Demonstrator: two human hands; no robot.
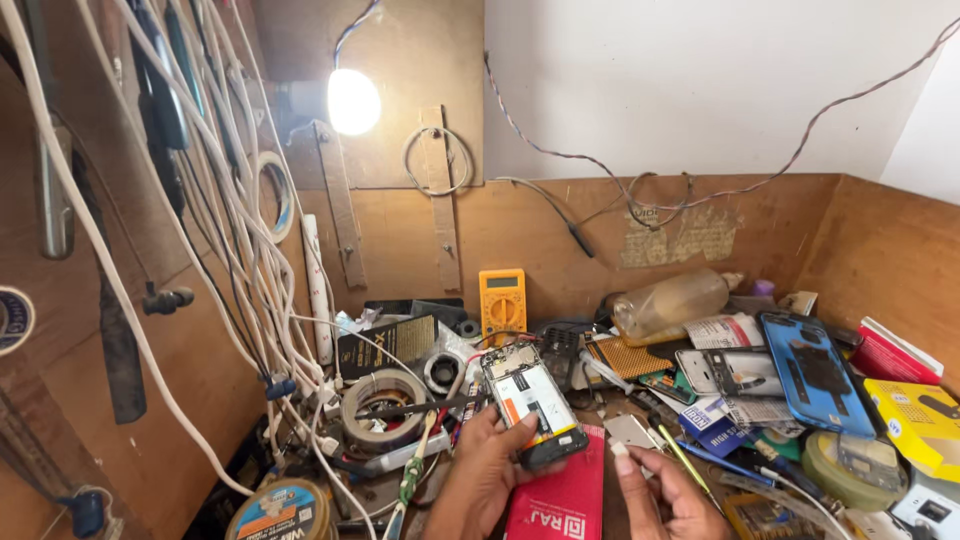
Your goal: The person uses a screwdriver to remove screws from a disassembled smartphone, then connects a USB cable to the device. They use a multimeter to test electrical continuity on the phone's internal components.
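Phone (530, 402), one only, opened at the back with battery and circuit board bared, black-edged and rectangular, tilted with its lower end toward the viewer, held low at centre above the counter (615, 405). Left hand (487, 460) coming up from below, fingers curled round the lower left edge of that phone, thumb laid over its side, gripping it. Right hand (665, 495) just beside, lower right, fingers loosely bent, one fingertip raised toward a thin yellow-green stick-like tool (683, 462); whether closed on that tool, impossible to tell. Under both hands, one flat red card box (565, 500) with white print.

Left of the phone, one roll of brown tape (384, 408) lying flat, with a dark rod across it; lower left, one spool of wire with a yellow and blue label (282, 512). Many white cables (235, 240) hanging in a bunch down the left wooden wall, crowding that side. Behind, one yellow multimeter (502, 303) leaning on the back board, one lit bulb (353, 101) above. To the right, one dusty clear plastic bottle (670, 303) on its side, one blue phone case (815, 372), one yellow box (920, 420), one greenish tape roll (850, 468), amid loose parts packed close around the working spot.
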